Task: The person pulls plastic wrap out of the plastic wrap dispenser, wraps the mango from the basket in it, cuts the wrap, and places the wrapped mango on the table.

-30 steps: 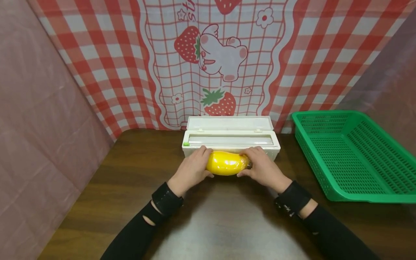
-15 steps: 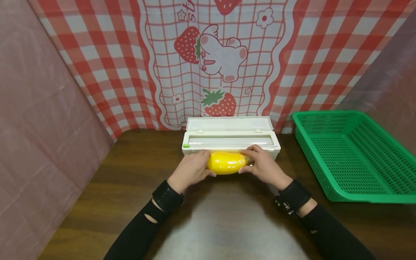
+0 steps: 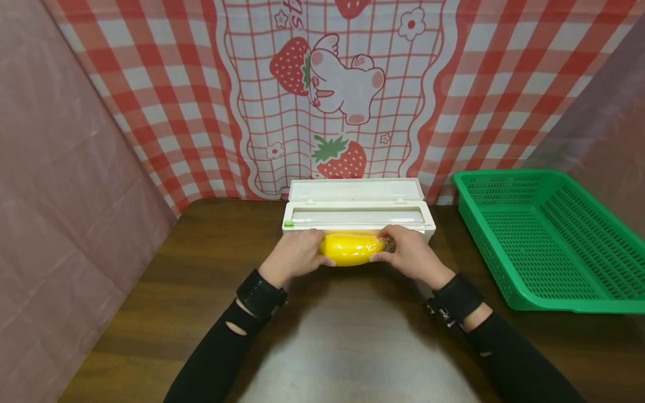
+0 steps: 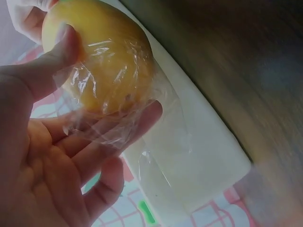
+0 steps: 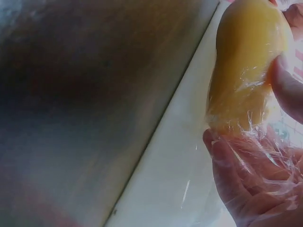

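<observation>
Just below the head view's centre, your left hand and right hand are pinching the yellow fruit by its ends, sensible holds since clear film is probably making it slippery.

The left forearm slants in from 7 o'clock, pointing toward 1; the right forearm comes from 5, pointing between 10 and 11. Black bands circle the left wrist and right wrist. The left hand and right hand face each other, apart, both gripping, thumbs toward the body.
</observation>
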Demonstrator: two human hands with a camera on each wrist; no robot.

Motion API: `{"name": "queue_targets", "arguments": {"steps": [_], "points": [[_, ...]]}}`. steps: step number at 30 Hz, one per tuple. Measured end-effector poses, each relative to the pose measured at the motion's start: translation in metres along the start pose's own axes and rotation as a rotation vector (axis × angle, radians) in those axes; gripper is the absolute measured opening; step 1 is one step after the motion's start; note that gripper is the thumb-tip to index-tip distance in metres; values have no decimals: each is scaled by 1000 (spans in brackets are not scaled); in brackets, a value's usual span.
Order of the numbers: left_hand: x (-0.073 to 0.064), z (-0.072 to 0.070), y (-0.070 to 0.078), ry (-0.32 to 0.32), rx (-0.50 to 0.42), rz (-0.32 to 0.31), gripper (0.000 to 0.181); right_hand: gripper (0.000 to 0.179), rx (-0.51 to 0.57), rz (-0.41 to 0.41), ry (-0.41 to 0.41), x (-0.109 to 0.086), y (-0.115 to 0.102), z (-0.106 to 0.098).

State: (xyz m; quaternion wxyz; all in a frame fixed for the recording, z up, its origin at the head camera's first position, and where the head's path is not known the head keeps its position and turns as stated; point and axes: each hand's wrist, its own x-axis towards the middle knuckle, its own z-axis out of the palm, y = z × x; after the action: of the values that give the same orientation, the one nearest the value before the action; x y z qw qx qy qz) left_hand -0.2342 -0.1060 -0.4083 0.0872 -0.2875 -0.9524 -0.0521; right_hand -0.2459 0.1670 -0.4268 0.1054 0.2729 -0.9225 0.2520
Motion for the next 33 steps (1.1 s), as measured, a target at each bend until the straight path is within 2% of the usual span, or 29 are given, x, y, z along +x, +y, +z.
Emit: {"name": "queue_targets", "arguments": {"steps": [4,10,15,19,25,29,33], "points": [[-1,2,0,-8,-1,-10,62,54,26,11,-14,-1,1,2],[-2,1,1,-87,-39,-57,56,54,38,9,-20,-1,2,4],[0,0,-2,-112,-101,-92,52,46,69,25,-27,1,4,6],[2,1,-3,-133,-108,-121,49,39,84,39,-35,2,4,6],[6,0,-5,-191,-119,-182,46,42,58,81,-43,3,5,9],[9,0,-7,-235,-146,-197,47,46,58,115,-49,4,5,10],[12,0,-9,-245,-188,-202,48,46,77,148,-56,6,4,9]]}}
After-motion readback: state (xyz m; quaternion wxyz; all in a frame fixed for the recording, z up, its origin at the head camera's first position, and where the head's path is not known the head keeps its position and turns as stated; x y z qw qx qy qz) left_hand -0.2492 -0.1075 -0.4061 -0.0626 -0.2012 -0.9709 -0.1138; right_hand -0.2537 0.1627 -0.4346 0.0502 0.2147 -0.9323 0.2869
